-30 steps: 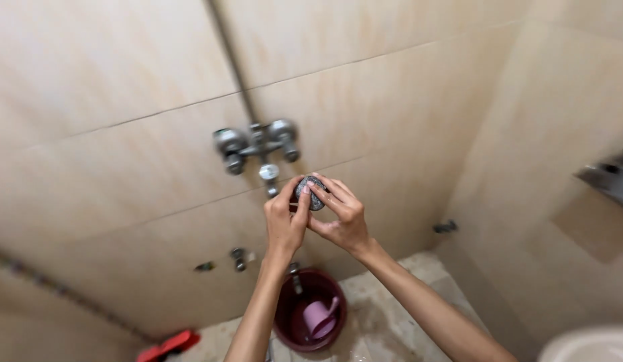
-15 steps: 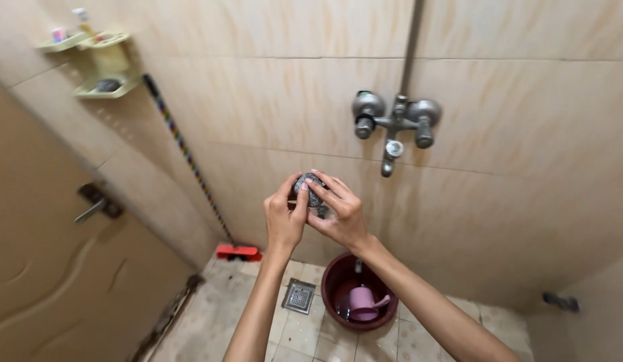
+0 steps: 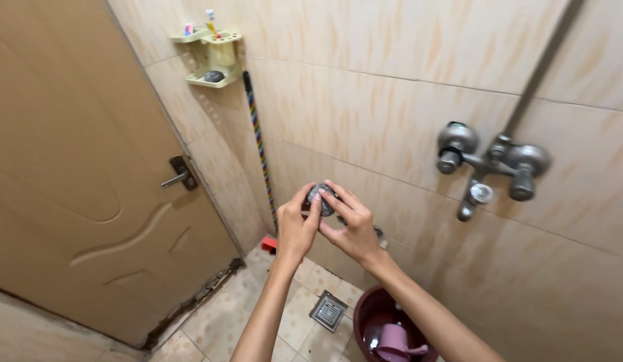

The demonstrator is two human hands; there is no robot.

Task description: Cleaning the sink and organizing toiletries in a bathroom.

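We pinch the grey scrubber point(image 3: 321, 199) between left hand point(image 3: 296, 228) and right hand point(image 3: 351, 231) fingertips, in mid-air before the tiled wall point(image 3: 365, 107); being wet, it could slip towards the maroon bucket point(image 3: 368, 315).

At the centre of the frame the left hand point(image 3: 296, 231) and the right hand point(image 3: 355, 231) meet, with the small round grey scouring pad point(image 3: 321, 198) pinched between their fingertips. In the upper right, the metal two-knob wall tap point(image 3: 489, 164) sits on the tiled wall. The brown wooden door point(image 3: 77, 174) fills the left side. A pale green plastic corner shelf point(image 3: 214, 53) hangs at the upper left. Below the hands, a square metal floor drain point(image 3: 327, 310) lies left of the dark red plastic bucket point(image 3: 371, 315), and a pink plastic mug point(image 3: 395, 342) lies in that bucket.
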